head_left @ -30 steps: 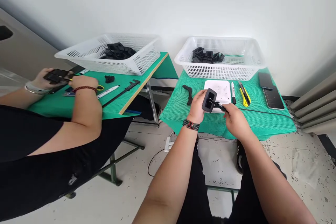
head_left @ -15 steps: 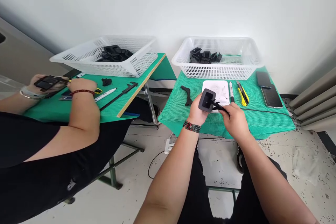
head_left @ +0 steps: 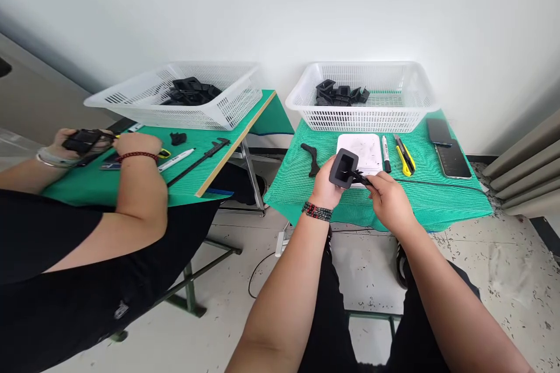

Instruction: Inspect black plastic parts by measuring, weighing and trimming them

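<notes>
My left hand (head_left: pixel 326 182) is closed around a black hollow rectangular part (head_left: pixel 343 168), its thick-rimmed opening tilted up toward me. From the right, my right hand (head_left: pixel 391 198) pinches a slim black tool (head_left: pixel 361 178) with narrow pointed jaws, perhaps a caliper. The tool's tip is at the right rim of the opening; whether it touches inside, I cannot tell. Partly behind both hands lies a white tray (head_left: pixel 359 147) with dark specks. A curved black piece (head_left: pixel 312 158) rests on the green cloth (head_left: pixel 289 178) to the left.
A white basket (head_left: pixel 363 119) with several black parts stands behind. Right of the tray are a marker (head_left: pixel 385 154), a yellow utility knife (head_left: pixel 406 155), two phones (head_left: pixel 455 160) and a thin cable (head_left: pixel 441 185). At the left table, a co-worker's hands (head_left: pixel 139 144) handle a black part.
The black part and my left hand have shifted slightly left. My right hand and the tool have moved slightly left with them. The co-worker's part has turned a little.
</notes>
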The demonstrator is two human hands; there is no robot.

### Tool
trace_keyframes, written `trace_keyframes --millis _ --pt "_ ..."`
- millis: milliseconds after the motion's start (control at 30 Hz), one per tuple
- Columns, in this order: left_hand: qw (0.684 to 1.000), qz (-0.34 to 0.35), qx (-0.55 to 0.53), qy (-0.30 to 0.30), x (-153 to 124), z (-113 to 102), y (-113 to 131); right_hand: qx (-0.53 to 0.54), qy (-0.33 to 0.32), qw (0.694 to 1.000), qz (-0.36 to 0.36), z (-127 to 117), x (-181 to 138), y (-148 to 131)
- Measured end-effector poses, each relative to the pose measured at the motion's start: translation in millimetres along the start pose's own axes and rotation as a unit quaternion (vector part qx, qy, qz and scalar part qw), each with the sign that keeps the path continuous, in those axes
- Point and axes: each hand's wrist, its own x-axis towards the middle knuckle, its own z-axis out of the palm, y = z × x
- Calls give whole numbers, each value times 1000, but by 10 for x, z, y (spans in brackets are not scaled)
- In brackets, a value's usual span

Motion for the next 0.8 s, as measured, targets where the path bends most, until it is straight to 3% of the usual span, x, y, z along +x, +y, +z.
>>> trace_keyframes --millis 533,800 --pt "999 -20 32 -9 22 -5 -52 -19 64 998 6 34 24 30" --pt "998 -46 34 -11 70 -20 -46 -9 43 999 4 6 47 30"
